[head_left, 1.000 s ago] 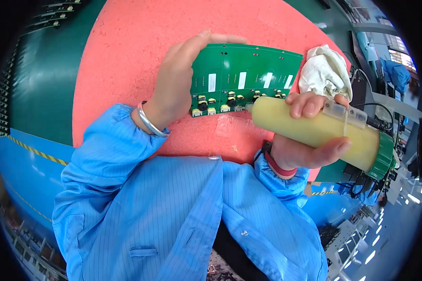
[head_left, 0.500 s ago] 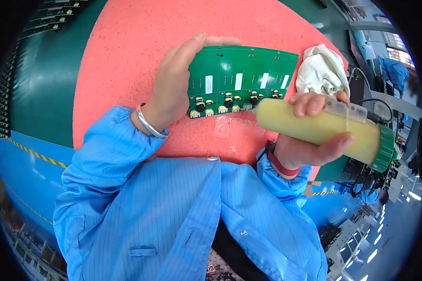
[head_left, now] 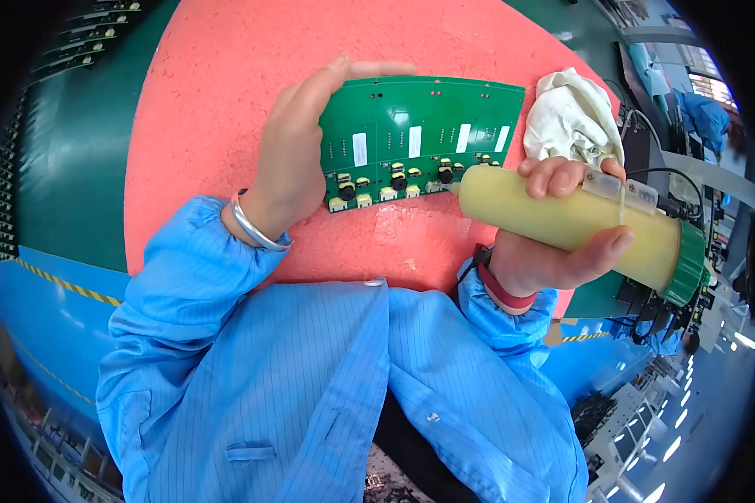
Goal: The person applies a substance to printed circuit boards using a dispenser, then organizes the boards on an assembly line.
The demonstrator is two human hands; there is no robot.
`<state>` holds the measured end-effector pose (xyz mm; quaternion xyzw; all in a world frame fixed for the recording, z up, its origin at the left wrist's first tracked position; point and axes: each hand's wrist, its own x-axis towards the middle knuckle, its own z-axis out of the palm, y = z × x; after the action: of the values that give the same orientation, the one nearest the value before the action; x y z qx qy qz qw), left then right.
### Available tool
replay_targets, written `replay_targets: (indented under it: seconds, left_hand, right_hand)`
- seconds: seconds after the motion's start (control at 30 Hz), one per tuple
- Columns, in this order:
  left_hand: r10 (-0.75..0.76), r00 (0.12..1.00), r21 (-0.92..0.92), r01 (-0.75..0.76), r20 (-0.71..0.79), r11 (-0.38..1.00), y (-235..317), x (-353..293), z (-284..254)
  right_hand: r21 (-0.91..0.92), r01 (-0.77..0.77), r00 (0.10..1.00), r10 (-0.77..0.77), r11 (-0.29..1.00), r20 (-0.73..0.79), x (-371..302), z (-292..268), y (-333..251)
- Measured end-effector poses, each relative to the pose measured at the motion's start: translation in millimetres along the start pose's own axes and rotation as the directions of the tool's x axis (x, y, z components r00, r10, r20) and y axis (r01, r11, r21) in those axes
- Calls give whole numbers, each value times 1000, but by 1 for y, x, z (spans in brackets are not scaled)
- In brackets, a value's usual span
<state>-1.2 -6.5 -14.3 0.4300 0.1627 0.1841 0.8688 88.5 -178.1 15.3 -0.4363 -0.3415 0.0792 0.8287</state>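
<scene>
My left hand [head_left: 289, 155] grips the left end of a green circuit board [head_left: 432, 117], with a finger stretched along its far edge. The board is tilted above the pink mat, its white labels facing me. Along its near edge runs a row of small white connectors, yellow parts and black round parts. A fat, pale yellow dispensing cartridge [head_left: 554, 214] with a green cap lies across my right hand [head_left: 533, 264], fingers over its far side and thumb along the near side. Its narrow tip is at the row of parts, right of the board's middle; I cannot tell whether it touches.
A pink foam mat [head_left: 218, 92] covers the middle of the green table [head_left: 80, 159]. At the mat's right lies a crumpled white cloth [head_left: 570, 117]. Racked boards [head_left: 84, 46] stand far left. A black cable [head_left: 688, 180] and dark equipment are beyond the cartridge.
The board and my left hand have shifted slightly left and away from me. The cartridge stays nearly in place, so its tip now meets the parts row a little farther right.
</scene>
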Motion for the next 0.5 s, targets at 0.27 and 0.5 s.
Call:
replay_targets:
  seconds: [0.27,0.5]
  left_hand:
    - [-14,1000,-2,14,14,1000,1,0,-1]
    - [-15,1000,36,15,21,999,5,1,-5]
  right_hand:
    - [-51,33,999,-33,998,2,-1,-2,-3]
    - [-25,26,1000,-27,999,-16,3,-6,-11]
